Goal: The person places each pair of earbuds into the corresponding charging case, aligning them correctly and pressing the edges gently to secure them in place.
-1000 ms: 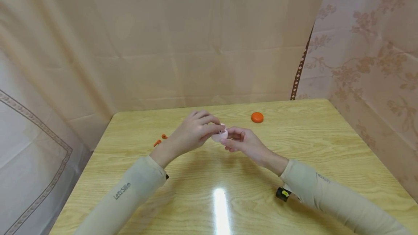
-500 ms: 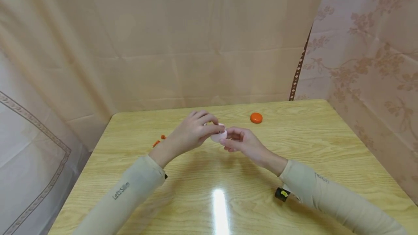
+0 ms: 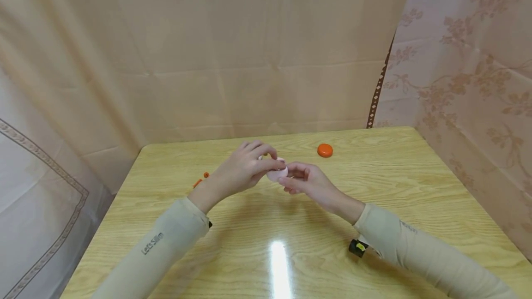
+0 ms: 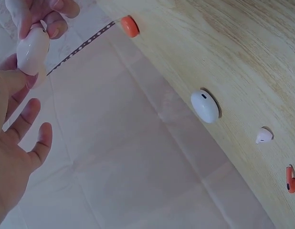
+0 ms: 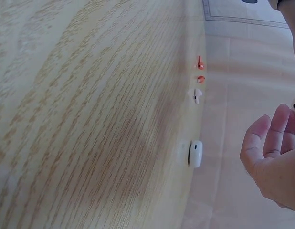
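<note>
A small pale pink earbud case [image 3: 276, 176], lid raised, is held above the table. My right hand [image 3: 313, 186] grips its right side between thumb and fingers; the right wrist view shows this hand [image 5: 276, 157] at the right edge. My left hand [image 3: 245, 167] reaches over from the left, its index finger at the opening. In the left wrist view, the left hand [image 4: 16, 148] touches the case [image 4: 33, 52] near the lid, other fingers loosely bent. Whatever lies under the left fingertips is hidden. A pink earbud [image 4: 264, 136] lies on the table.
A white earbud case [image 4: 205, 106] sits on the table, mostly behind the left hand in the head view. An orange round case [image 3: 325, 150] stands at the back right. Two orange earbuds [image 3: 197, 182] lie left. A curtain [image 3: 257, 59] hangs behind the table.
Both hands and the pink case hold nearly the same place. The left index finger has come slightly lower over the opening, covering more of it. The view has shifted slightly.
</note>
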### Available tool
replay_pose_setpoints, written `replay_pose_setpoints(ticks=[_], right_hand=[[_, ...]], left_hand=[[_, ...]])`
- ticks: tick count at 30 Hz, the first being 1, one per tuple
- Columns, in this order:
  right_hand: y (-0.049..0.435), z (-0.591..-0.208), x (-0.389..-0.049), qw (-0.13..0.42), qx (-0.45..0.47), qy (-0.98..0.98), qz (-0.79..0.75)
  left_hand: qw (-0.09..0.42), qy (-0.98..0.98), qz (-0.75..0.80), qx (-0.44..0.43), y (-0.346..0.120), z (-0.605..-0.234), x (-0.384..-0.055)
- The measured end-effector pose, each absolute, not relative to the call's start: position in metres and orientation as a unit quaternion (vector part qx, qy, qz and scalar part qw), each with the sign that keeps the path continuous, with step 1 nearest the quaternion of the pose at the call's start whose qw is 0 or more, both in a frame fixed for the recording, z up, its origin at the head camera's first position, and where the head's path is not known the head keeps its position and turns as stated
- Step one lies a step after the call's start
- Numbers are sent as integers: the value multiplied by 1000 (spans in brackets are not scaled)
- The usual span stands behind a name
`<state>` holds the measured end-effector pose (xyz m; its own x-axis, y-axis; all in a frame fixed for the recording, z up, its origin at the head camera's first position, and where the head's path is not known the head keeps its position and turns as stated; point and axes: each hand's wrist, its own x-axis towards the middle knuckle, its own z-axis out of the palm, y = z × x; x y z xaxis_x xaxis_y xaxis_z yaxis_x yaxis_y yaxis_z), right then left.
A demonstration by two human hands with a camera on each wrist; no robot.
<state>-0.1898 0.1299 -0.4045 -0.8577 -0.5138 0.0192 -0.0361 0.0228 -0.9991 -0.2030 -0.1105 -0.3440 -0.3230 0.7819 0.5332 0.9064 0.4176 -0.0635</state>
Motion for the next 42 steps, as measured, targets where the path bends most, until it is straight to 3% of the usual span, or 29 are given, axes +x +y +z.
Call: replay_pose_setpoints(ticks=[42], right_hand=[[128, -405, -190, 190, -178, 690, -675]], left_hand=[[264, -788, -144, -538, -109, -346, -205]])
